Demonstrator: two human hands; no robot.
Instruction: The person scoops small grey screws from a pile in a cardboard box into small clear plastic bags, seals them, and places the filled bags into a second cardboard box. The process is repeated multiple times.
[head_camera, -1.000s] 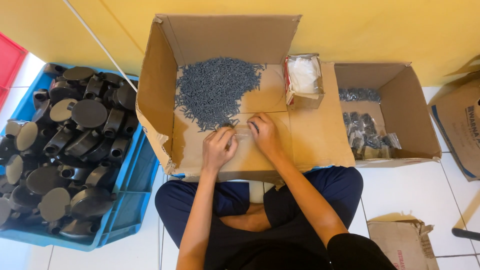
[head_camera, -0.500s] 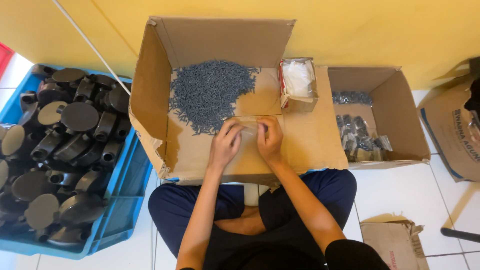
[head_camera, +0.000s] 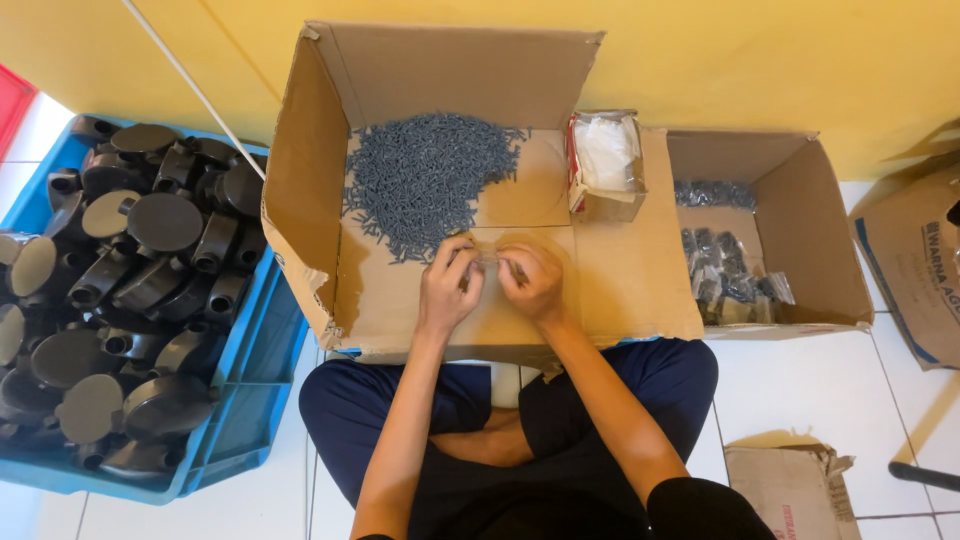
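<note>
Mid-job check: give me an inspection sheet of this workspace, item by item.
Surface: opened cardboard box lying flat on white tiled floor, used as a work tray.
Job's things: pile of small grey screws; something small and clear, pinched between both hands, too small to identify.
Clutter: small open carton of white bags; second cardboard box with filled clear packets; blue crate of black round-capped parts.
Hands: left hand and right hand close together, fingertips meeting just below the pile.
Cables: thin white line crossing the wall diagonally.
Surroundings: yellow wall; more cartons at right.
</note>
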